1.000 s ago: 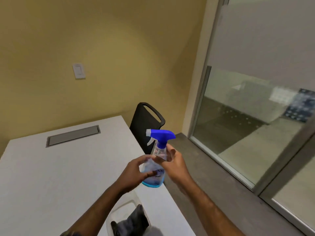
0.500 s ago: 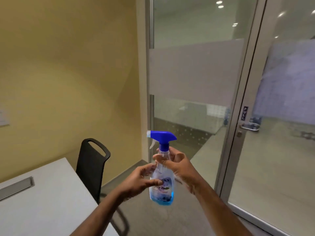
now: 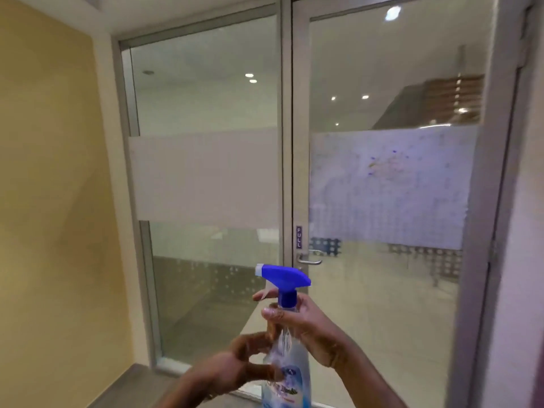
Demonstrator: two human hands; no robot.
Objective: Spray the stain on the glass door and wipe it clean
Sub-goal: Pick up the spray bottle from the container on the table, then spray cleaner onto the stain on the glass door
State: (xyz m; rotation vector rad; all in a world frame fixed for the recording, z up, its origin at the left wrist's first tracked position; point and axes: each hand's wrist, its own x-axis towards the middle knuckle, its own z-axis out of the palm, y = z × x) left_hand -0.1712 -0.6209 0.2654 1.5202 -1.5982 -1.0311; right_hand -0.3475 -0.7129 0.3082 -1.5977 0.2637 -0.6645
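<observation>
Presently, our holdings, hands outward:

1. Right hand (image 3: 312, 331): closed around the neck of the spray bottle (image 3: 287, 363) just under its blue collar, thumb across the near side, one finger reaching forward to the pale trigger.

2. Left hand (image 3: 235, 369): blurred, fingers curled against the left side of the bottle's clear body, below our right hand. It touches the bottle; we cannot tell whether it truly grips it.

3. Spray bottle: upright between both hands, low and centre in the view. Clear body with bluish liquid and a printed label, its base cut off by the bottom edge. The blue spray head (image 3: 284, 278) stands above our fingers, its white nozzle pointing left.

4. Glass door (image 3: 382, 290): ahead and to the right of the bottle, well apart from our hands. Metal frame, a lever handle (image 3: 307, 260) on its left stile, a purple "PULL" label (image 3: 299, 237) above that.

5. Stain (image 3: 385, 164): blue dots and yellowish-pink smears on the door's frosted band, high up and right of the spray head, not in the nozzle's line.

6. Fixed glass panel (image 3: 206, 113): left of the door, with its own frosted band.

7. Yellow wall (image 3: 50, 201): far left.
</observation>
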